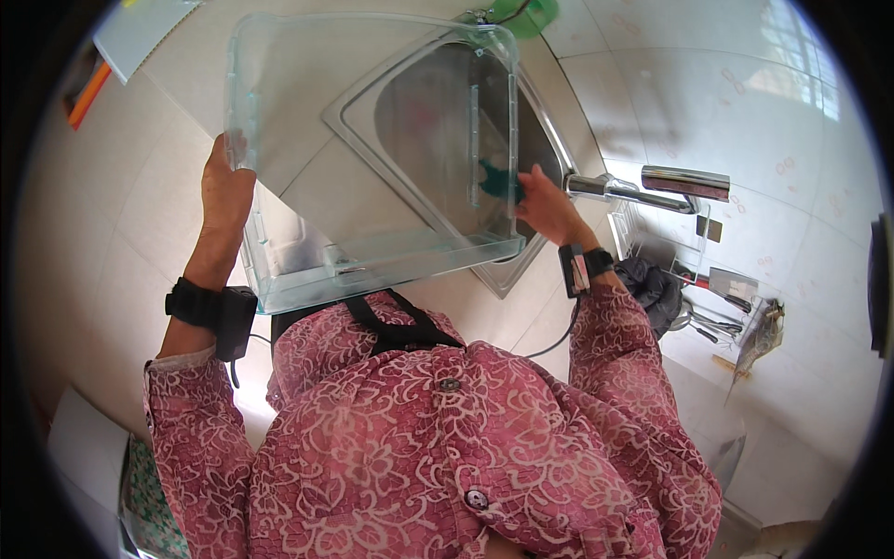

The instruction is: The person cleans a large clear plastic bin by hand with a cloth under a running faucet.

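Note:
A clear plastic drawer or bin [391,262] with ribbed rims is held up in front of my body, over the counter and the sink. My left hand [230,178] grips its left rim, thumb on the near side. At the right rim, my right hand [552,206] has a dark green cloth or scouring pad [499,180] in its fingers. The pad shows through the clear plastic; whether it presses on the inner or outer face I cannot tell. Part of the stainless steel sink [503,286] is seen through the bin.
A chrome faucet [628,192] reaches from the tiled wall [691,105] just right of my right hand. Beyond it hang a cleaver [733,283] and other utensils near a wire rack [625,230]. A green plastic item [527,17] sits behind the sink.

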The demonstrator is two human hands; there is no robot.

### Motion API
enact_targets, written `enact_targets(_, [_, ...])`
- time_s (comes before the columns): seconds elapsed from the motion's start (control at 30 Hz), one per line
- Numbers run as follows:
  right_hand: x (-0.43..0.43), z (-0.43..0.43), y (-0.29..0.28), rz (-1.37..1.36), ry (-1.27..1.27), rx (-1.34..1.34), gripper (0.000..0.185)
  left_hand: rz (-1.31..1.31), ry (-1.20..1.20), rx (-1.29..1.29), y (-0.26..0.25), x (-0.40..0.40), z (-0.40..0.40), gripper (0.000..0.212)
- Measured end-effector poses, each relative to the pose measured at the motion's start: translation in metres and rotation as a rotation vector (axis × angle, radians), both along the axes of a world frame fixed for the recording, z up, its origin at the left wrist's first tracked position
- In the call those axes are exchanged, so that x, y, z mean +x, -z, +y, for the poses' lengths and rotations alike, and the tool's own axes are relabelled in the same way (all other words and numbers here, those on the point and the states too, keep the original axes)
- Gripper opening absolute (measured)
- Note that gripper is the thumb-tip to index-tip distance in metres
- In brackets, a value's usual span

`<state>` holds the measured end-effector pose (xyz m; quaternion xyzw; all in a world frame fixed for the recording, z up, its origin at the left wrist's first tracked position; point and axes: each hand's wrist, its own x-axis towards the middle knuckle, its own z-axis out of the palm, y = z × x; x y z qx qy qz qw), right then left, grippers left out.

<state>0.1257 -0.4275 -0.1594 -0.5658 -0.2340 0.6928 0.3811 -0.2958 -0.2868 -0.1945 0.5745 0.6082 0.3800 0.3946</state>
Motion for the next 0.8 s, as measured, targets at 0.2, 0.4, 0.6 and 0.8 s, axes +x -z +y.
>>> enact_targets(0.2, [0.014, -0.016, 0.02, -0.007, 0.02, -0.109, 0.05, 0.037, 0.034, -0.049, -0.012, 0.002, 0.005, 0.057])
enact_targets(0.4, [0.047, 0.052, 0.03, -0.14, 0.022, 0.143, 0.04, 0.026, 0.055, -0.056, -0.016, 0.012, 0.011, 0.059])
enact_targets(0.6, [0.017, 0.043, 0.016, 0.049, 0.227, 0.112, 0.04, 0.032, 0.031, -0.056, -0.004, 0.008, 0.01, 0.059])
enact_targets(0.8, [-0.009, -0.018, 0.014, 0.034, 0.151, -0.097, 0.046, 0.051, 0.028, -0.073, -0.005, 0.007, 0.007, 0.059])
